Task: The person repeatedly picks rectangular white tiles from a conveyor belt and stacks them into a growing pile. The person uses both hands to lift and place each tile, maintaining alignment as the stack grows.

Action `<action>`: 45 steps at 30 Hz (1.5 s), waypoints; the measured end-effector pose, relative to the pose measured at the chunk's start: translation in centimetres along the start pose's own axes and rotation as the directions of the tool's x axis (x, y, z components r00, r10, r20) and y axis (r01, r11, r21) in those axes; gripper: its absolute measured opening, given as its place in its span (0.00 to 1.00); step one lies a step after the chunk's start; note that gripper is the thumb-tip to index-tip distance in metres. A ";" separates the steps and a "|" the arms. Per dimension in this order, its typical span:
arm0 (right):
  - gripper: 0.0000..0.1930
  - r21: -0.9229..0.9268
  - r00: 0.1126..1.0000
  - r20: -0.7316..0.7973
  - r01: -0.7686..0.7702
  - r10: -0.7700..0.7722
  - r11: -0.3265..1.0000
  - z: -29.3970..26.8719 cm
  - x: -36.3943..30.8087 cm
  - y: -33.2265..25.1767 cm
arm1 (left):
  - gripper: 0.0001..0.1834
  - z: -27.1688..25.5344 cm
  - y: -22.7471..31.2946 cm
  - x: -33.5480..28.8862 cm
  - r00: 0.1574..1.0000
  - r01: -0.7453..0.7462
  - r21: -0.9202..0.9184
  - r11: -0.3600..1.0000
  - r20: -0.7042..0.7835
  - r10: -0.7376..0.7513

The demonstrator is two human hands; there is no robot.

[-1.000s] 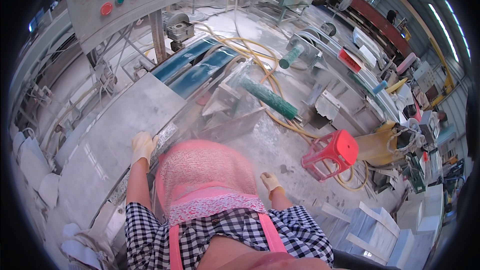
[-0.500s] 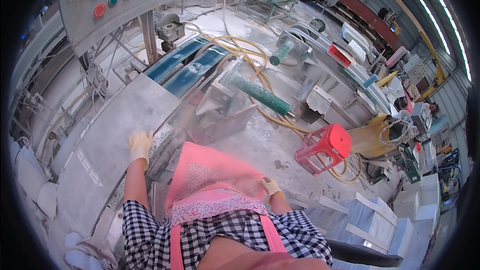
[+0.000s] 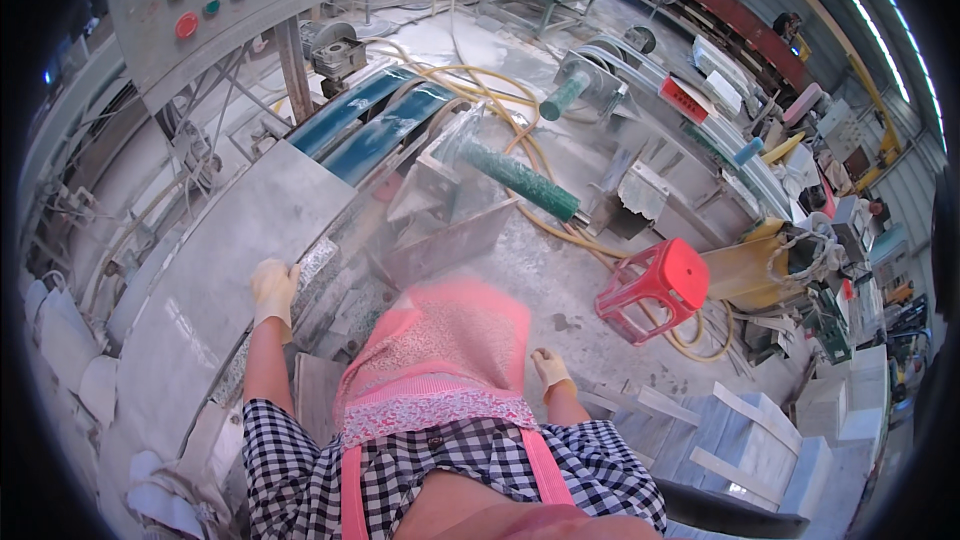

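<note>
My left hand (image 3: 273, 292), in a pale glove, grips the right-hand edge of a large grey stone slab (image 3: 190, 315). Its fingers bend over that edge. The slab lies flat and stretches away toward two blue belts (image 3: 385, 135). My right hand (image 3: 551, 370), gloved too, hangs low beside my pink apron (image 3: 440, 340). Its fingers are loosely bent and a little apart, with nothing in them. The apron's lower part puffs outward in front of me and hides some of the floor.
A control panel (image 3: 215, 0) with coloured buttons stands at far left. Ahead are a green roller (image 3: 520, 180) and a yellow hose (image 3: 530, 130). A red stool (image 3: 655, 290) stands to the right; wrapped stone slabs (image 3: 720, 440) lie at lower right. Another person (image 3: 787, 27) is far back.
My right hand has come away from the apron's hem, and the apron has swung back toward the middle. My left hand stays at the slab's edge. The view has shifted slightly.
</note>
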State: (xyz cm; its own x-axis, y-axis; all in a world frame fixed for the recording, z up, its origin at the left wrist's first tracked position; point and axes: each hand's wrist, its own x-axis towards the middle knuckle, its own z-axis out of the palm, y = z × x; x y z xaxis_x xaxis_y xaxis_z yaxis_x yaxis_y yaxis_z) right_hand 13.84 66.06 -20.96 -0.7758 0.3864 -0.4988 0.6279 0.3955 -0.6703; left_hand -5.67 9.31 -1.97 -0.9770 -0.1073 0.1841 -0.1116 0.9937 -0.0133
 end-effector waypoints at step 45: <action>0.23 -0.078 0.993 0.114 -0.001 0.010 0.997 -2.5 -4.8 -8.5 | 0.29 -1.9 -8.7 -6.0 0.972 0.156 0.247 0.956 0.132 -0.192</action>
State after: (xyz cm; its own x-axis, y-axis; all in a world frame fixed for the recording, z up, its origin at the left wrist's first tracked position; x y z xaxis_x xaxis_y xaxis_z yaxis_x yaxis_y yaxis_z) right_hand 12.42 62.92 -11.50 -0.7717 0.2930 -0.5645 0.6315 0.4588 -0.6251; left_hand 1.48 1.38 -1.07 -0.9525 -0.3000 0.0518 -0.3038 0.9253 -0.2269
